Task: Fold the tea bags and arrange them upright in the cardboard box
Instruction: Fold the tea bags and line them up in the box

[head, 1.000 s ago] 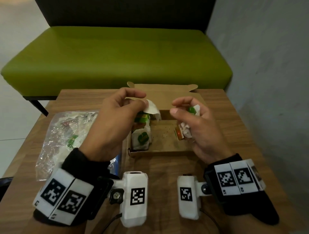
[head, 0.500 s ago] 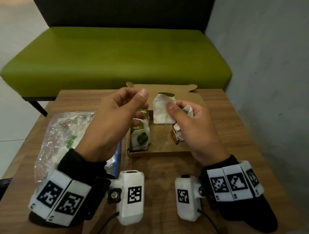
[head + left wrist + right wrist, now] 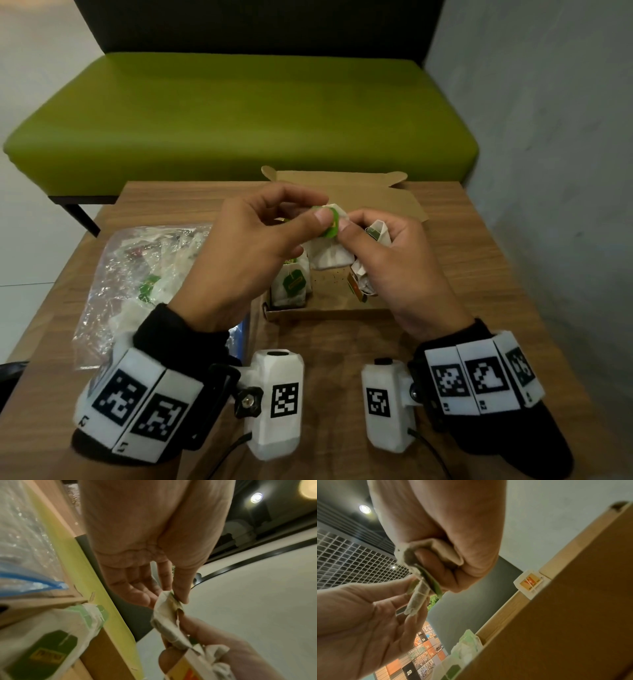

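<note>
Both hands hold one white tea bag (image 3: 328, 255) above the open cardboard box (image 3: 346, 310). My left hand (image 3: 255, 246) pinches its green tag (image 3: 331, 224) between thumb and forefinger. My right hand (image 3: 394, 260) pinches the bag's top from the right and keeps more crumpled tea bags (image 3: 378, 233) curled in its palm, one with an orange tag (image 3: 356, 291). Folded tea bags (image 3: 291, 284) with green tags stand upright in the box's left end. In the left wrist view the held tea bag (image 3: 169, 616) hangs between both hands' fingertips. The right wrist view shows the tea bag (image 3: 418, 599) edge-on.
A clear plastic bag (image 3: 137, 281) holding several loose tea bags lies on the wooden table (image 3: 335, 342) to the left of the box. The box lid (image 3: 376, 198) lies flat behind it. A green bench (image 3: 239, 113) stands beyond the table and a grey wall (image 3: 548, 171) to the right.
The right hand brought a flat tea bag up over the box. The left hand moved in and now pinches its green tag, so both hands meet at the bag's top.
</note>
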A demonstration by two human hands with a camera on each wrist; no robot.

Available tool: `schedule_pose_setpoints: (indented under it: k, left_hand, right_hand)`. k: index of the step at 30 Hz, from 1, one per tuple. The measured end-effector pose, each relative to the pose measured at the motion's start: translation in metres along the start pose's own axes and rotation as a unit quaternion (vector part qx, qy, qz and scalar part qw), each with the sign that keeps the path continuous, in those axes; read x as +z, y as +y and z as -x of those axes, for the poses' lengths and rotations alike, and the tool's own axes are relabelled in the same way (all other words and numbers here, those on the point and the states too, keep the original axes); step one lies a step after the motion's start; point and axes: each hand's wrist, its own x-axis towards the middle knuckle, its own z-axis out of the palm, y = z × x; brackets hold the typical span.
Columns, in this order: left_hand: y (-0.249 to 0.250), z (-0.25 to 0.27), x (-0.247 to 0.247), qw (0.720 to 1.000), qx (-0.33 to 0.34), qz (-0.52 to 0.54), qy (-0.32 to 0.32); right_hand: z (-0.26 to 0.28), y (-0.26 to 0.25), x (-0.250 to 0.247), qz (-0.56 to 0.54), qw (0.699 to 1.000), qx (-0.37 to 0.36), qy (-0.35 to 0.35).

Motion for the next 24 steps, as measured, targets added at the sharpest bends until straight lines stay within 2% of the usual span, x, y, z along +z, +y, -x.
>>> schedule_pose_setpoints:
  k: [7,13,18,24]
  left_hand:
    - [-0.007,-0.003,-0.004,0.999,0.026,-0.043,0.015]
    - [-0.015,-0.004,-0.018,0.989,-0.002,-0.151,0.009]
    - [-0.03,-0.005,-0.025,0.948,-0.046,-0.315,-0.015]
    - [-0.029,-0.003,-0.028,0.905,-0.052,-0.419,-0.051]
  right_hand:
    - [0.001,0.001,0.0,-0.029,0.999,0.037,-0.027]
    - [0.005,0.001,0.0,0.149,0.983,0.068,-0.084]
    - [0.005,0.001,0.004,0.254,0.955,0.113,-0.104]
    - [0.007,-0.007,0.006,0.31,0.931,0.114,-0.155]
